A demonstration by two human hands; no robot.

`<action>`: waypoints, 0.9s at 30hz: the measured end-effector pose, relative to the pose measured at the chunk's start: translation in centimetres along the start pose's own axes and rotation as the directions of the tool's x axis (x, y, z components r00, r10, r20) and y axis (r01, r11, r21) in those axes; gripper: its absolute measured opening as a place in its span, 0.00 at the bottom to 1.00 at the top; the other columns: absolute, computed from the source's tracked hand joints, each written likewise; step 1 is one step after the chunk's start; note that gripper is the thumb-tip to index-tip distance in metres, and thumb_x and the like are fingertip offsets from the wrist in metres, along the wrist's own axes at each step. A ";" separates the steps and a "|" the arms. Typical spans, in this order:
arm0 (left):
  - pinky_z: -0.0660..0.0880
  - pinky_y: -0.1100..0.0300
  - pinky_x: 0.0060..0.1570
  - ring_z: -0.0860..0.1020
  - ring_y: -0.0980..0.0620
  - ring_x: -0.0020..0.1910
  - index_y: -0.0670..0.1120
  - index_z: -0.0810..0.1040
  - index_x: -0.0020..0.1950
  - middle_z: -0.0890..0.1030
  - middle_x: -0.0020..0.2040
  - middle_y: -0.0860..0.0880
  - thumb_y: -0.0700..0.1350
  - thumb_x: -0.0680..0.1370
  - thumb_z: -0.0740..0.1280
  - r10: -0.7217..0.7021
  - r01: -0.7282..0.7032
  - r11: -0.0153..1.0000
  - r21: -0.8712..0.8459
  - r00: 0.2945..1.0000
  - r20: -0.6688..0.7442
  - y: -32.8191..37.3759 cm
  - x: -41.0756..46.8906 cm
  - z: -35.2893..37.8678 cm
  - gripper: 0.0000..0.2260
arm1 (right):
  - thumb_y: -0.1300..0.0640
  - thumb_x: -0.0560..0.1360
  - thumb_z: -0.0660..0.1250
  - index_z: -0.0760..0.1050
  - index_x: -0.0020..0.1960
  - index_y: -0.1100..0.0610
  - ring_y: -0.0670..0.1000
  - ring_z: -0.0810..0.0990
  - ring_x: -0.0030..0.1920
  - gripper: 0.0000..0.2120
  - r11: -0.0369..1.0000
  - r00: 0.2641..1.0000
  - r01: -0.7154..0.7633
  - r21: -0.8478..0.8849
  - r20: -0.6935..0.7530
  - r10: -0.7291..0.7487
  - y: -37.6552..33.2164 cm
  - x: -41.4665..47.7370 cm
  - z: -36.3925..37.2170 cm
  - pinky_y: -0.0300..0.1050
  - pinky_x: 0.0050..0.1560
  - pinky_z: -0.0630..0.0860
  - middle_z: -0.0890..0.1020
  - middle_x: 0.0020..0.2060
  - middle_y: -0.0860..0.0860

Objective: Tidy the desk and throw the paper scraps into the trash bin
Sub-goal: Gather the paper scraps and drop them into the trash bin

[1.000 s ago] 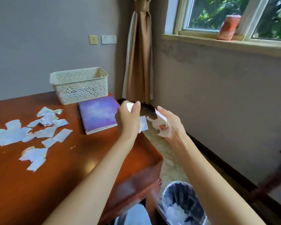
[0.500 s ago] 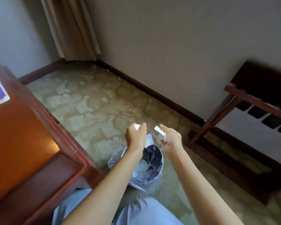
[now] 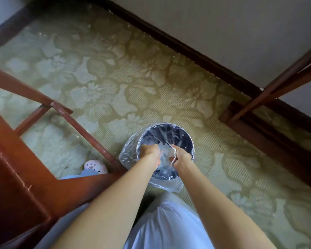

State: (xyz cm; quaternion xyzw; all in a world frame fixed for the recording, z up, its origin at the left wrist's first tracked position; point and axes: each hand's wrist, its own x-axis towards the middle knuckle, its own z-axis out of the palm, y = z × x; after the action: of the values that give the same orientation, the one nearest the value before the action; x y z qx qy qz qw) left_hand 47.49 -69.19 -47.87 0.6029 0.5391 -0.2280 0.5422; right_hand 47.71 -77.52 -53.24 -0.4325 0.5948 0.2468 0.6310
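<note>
Hands over lined trash bin (image 3: 191, 141): left hand (image 3: 150, 151) and right hand (image 3: 181, 157) each grip paper scraps (image 3: 162, 147) with curled fingers, directly above the opening. If released unevenly, light scraps may drift past the rim onto the carpet (image 3: 115, 87) or cling to fingers.

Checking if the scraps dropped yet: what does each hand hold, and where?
Left hand and right hand each hold paper scraps above the trash bin; the right pinches its scrap's edge, the left's grip spot is hidden.
</note>
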 end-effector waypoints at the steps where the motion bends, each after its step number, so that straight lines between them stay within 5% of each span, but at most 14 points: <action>1: 0.54 0.80 0.18 0.84 0.58 0.34 0.38 0.70 0.63 0.77 0.63 0.40 0.37 0.81 0.53 -0.019 0.019 1.000 -0.004 1.000 -0.002 -0.2 0.3 0.1 0.13 | 0.58 0.73 0.71 0.68 0.50 0.60 0.49 0.78 0.30 0.13 0.999 1.000 -0.016 0.033 -0.007 0.016 0.2 0.7 0.2 0.29 0.22 0.72 0.73 0.35 0.50; 4: 0.53 0.78 0.17 0.84 0.53 0.48 0.36 0.70 0.66 0.79 0.59 0.38 0.38 0.82 0.52 -0.037 0.037 0.999 0.007 0.999 0.004 -0.7 1.9 0.5 0.16 | 0.56 0.78 0.63 0.75 0.53 0.55 0.52 0.79 0.42 0.05 0.998 0.999 -0.036 0.054 0.009 0.035 1.0 2.6 1.4 0.30 0.32 0.72 0.78 0.43 0.53; 6: 0.54 0.77 0.16 0.79 0.59 0.23 0.35 0.72 0.64 0.82 0.49 0.38 0.37 0.81 0.52 -0.037 0.036 0.999 0.024 0.999 0.018 -0.8 2.7 0.5 0.16 | 0.58 0.81 0.56 0.69 0.67 0.61 0.54 0.73 0.66 0.16 0.998 0.999 -0.030 0.046 0.043 0.028 1.5 4.0 1.5 0.37 0.52 0.70 0.74 0.66 0.56; 8: 0.56 0.75 0.16 0.67 0.56 0.15 0.36 0.74 0.60 0.79 0.37 0.42 0.35 0.80 0.52 -0.064 0.062 0.998 0.033 0.997 0.036 -1.2 3.7 0.5 0.15 | 0.61 0.81 0.54 0.66 0.68 0.65 0.56 0.65 0.72 0.18 0.997 0.995 -0.055 0.062 0.082 0.050 1.8 4.7 1.3 0.42 0.51 0.71 0.65 0.72 0.59; 12: 0.70 0.66 0.24 0.70 0.52 0.30 0.36 0.69 0.66 0.73 0.37 0.43 0.35 0.81 0.51 -0.112 0.110 0.993 0.032 0.990 0.082 -1.6 4.3 0.2 0.16 | 0.61 0.80 0.57 0.71 0.63 0.64 0.59 0.75 0.62 0.13 0.993 0.994 -0.111 0.047 -0.002 0.112 1.7 5.5 0.9 0.47 0.53 0.74 0.75 0.62 0.60; 14: 0.76 0.61 0.37 0.75 0.48 0.40 0.36 0.67 0.69 0.75 0.51 0.39 0.35 0.82 0.51 -0.126 0.130 0.991 -0.023 0.987 0.104 -1.6 4.0 -0.1 0.16 | 0.63 0.79 0.56 0.68 0.66 0.64 0.59 0.76 0.57 0.16 0.993 0.995 -0.103 0.053 0.022 0.102 1.6 5.5 1.1 0.49 0.50 0.74 0.75 0.58 0.59; 17: 0.76 0.55 0.46 0.75 0.43 0.57 0.36 0.64 0.71 0.69 0.68 0.36 0.36 0.82 0.51 -0.139 0.147 0.987 -0.061 0.983 0.117 -1.7 3.7 -0.7 0.17 | 0.62 0.81 0.53 0.65 0.67 0.63 0.57 0.76 0.56 0.16 0.996 0.995 -0.076 0.055 0.065 0.073 1.3 4.8 0.8 0.47 0.61 0.69 0.74 0.54 0.59; 19: 0.76 0.54 0.47 0.74 0.44 0.55 0.37 0.64 0.71 0.70 0.68 0.37 0.36 0.82 0.51 -0.121 0.127 0.991 -0.041 0.986 0.118 -1.5 3.2 -1.0 0.17 | 0.63 0.81 0.53 0.67 0.66 0.61 0.55 0.75 0.48 0.15 0.997 0.995 -0.059 0.058 0.079 0.055 0.9 4.3 0.6 0.48 0.64 0.68 0.72 0.46 0.57; 21: 0.76 0.53 0.50 0.74 0.43 0.54 0.38 0.66 0.70 0.75 0.59 0.38 0.35 0.82 0.51 -0.078 0.078 0.997 0.001 0.990 0.119 -1.2 2.6 -1.6 0.17 | 0.62 0.80 0.55 0.68 0.65 0.60 0.55 0.72 0.51 0.14 1.000 0.997 -0.025 -0.014 0.071 0.026 0.6 3.3 0.7 0.50 0.64 0.68 0.70 0.48 0.55; 23: 0.76 0.52 0.53 0.74 0.42 0.53 0.38 0.70 0.66 0.74 0.53 0.41 0.34 0.80 0.52 -0.002 -0.008 0.997 0.075 0.992 0.125 -0.7 1.4 -2.0 0.16 | 0.62 0.79 0.55 0.70 0.54 0.59 0.53 0.69 0.42 0.07 0.980 0.997 0.066 -0.186 0.046 -0.059 0.4 1.7 0.8 0.47 0.50 0.72 0.69 0.39 0.54; 25: 0.75 0.51 0.51 0.73 0.44 0.47 0.39 0.76 0.50 0.72 0.49 0.42 0.34 0.79 0.54 0.108 -0.129 0.973 0.191 0.987 0.120 0.0 -0.1 -2.6 0.11 | 0.64 0.76 0.55 0.67 0.38 0.59 0.51 0.63 0.31 0.09 0.905 0.978 0.202 -0.375 0.030 -0.206 0.1 -0.1 1.0 0.44 0.34 0.64 0.65 0.31 0.53; 27: 0.72 0.55 0.44 0.70 0.46 0.41 0.45 0.71 0.34 0.72 0.43 0.42 0.35 0.76 0.55 0.240 -0.254 0.931 0.264 0.967 0.083 0.8 -1.9 -3.3 0.12 | 0.65 0.74 0.55 0.64 0.31 0.58 0.52 0.62 0.28 0.13 0.760 0.923 0.354 -0.545 0.071 -0.378 -0.5 -2.6 0.9 0.42 0.31 0.61 0.66 0.28 0.54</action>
State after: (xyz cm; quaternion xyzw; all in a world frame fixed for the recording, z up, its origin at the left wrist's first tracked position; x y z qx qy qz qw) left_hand 46.55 -66.86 -44.87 0.7289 0.4089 -0.2449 0.4915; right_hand 48.18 -76.44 -50.65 -0.7076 0.4165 0.2692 0.5033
